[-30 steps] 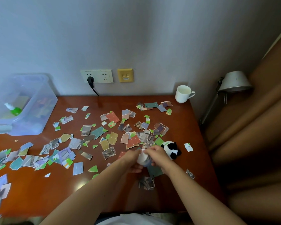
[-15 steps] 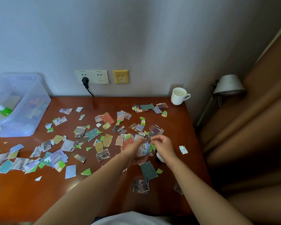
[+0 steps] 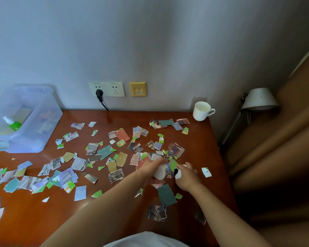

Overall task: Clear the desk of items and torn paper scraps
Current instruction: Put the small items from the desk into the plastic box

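Note:
Several torn paper scraps (image 3: 103,152) lie scattered over the brown desk (image 3: 114,207). My left hand (image 3: 150,169) grips a small white bottle with a blue label (image 3: 162,172), tilted just above the desk at the right of centre. Right beside it, my right hand (image 3: 188,178) closes over a black-and-white panda toy (image 3: 177,173); only a small part of the toy shows at my fingers. A dark green scrap (image 3: 166,195) lies just in front of both hands.
A clear plastic bin (image 3: 43,122) holding a green bottle (image 3: 14,124) stands at the back left. A white mug (image 3: 202,111) sits at the back right corner. A lamp (image 3: 259,99) hangs beyond the desk's right edge. A plug and cable (image 3: 100,96) are at the wall.
My left hand has lifted the white bottle off the scraps and tilted it. My right hand has left the bottle and come down over the panda toy.

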A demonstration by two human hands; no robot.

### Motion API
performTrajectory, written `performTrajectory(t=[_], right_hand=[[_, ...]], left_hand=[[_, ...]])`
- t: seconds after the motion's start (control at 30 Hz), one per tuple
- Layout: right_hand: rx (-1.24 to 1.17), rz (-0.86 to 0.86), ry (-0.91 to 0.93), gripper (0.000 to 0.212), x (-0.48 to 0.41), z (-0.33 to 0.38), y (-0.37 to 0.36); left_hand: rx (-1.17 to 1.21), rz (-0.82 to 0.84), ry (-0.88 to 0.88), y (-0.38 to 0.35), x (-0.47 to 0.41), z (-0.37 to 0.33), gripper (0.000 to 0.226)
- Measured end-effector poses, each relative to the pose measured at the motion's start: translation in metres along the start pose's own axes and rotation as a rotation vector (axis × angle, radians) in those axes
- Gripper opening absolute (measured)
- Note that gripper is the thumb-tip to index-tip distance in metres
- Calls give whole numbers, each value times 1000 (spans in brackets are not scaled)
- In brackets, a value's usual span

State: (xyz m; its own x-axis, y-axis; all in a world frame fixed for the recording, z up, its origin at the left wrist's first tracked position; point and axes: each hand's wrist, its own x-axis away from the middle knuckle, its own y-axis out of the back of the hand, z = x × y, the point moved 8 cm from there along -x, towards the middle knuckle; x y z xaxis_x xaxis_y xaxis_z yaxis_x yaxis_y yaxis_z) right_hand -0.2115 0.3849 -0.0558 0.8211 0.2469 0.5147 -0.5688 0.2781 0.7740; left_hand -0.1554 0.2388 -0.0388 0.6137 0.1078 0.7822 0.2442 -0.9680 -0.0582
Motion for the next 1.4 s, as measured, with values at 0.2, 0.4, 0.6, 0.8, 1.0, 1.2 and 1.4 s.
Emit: performTrajectory(t=[0.2, 0.4, 0.6, 0.8, 1.0, 1.2, 1.4], right_hand=[[56, 33, -6, 62, 2, -1, -7], [-273, -94, 4, 50, 6, 12, 13], [-996, 22, -62, 24, 20, 56, 27], [-1374, 256, -173, 33, 28, 104, 12], [-1396, 378, -147, 43, 32, 155, -1], [-1378, 473, -116, 40, 36, 212, -15], [-1318, 562, -53, 45, 39, 284, -39]], left_hand=[[41, -2, 0, 2, 4, 1, 52], [63, -58, -32, 8, 8, -7, 51], [220, -100, -70, 25, 26, -28, 28], [423, -174, -102, 65, 44, -45, 40], [578, -184, -132, 105, 63, -51, 36], [651, -222, -202, 158, 77, -52, 31], [621, -354, -255, 239, 87, -49, 33]])
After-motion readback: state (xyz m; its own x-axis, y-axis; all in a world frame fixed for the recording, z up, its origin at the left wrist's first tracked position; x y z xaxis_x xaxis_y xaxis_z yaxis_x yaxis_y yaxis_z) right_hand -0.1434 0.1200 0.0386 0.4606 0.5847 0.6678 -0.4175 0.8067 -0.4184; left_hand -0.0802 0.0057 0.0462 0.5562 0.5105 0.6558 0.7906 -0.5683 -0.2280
